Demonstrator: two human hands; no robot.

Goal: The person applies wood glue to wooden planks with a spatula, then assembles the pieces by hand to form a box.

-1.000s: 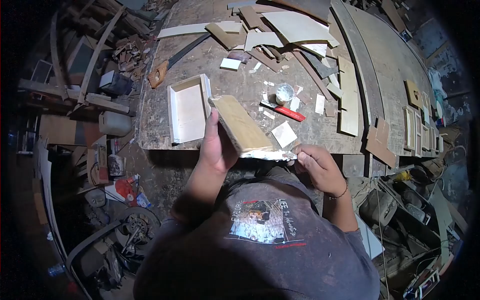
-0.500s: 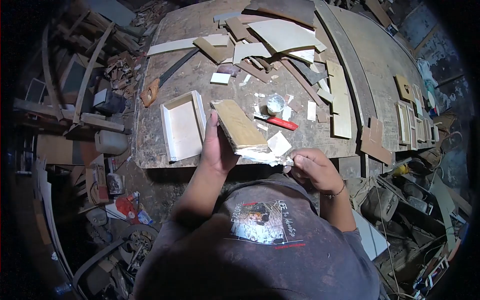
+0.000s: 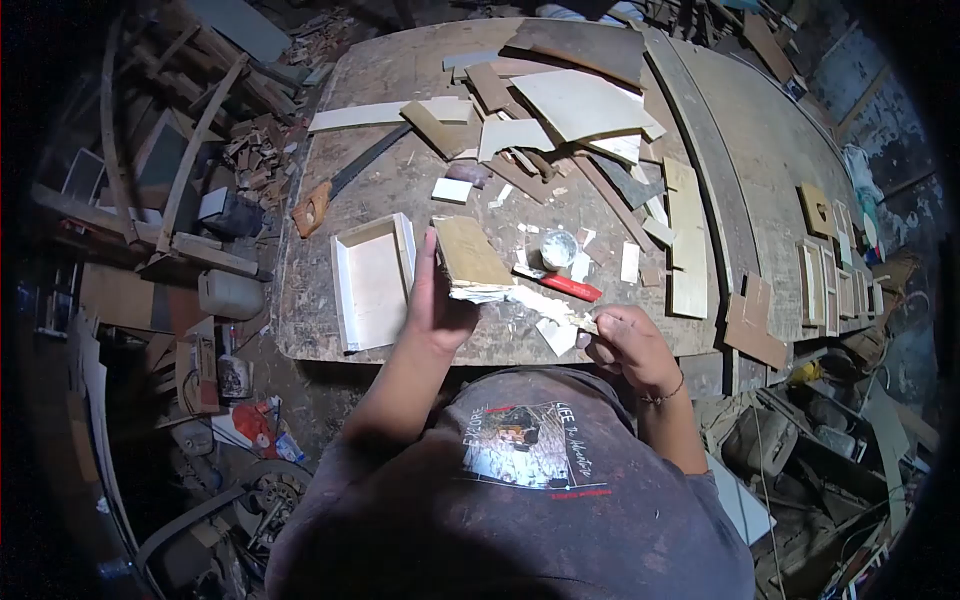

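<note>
My left hand (image 3: 440, 305) grips a tan wooden block (image 3: 472, 250) by its left side, above the front of the workbench. A ragged white strip (image 3: 545, 304) stretches from the block's lower edge to my right hand (image 3: 625, 345), whose thumb and fingers pinch its end. Left of the block lies a shallow wooden tray (image 3: 372, 285) with white sides. Behind the strip, a red tool (image 3: 558, 283) and a small round container (image 3: 558, 248) rest on the bench. Below the strip there is a white scrap (image 3: 557, 337).
A handsaw (image 3: 350, 180) lies at the bench's left. Wood offcuts and a large white panel (image 3: 580, 103) cover its back. A notched board (image 3: 686, 240) and small frames (image 3: 818, 285) are to the right. Clutter surrounds the workbench (image 3: 310, 300).
The white strip now extends farther out from the block, which is tilted differently in my left hand. The bench and its contents appear slightly lower in the view.
</note>
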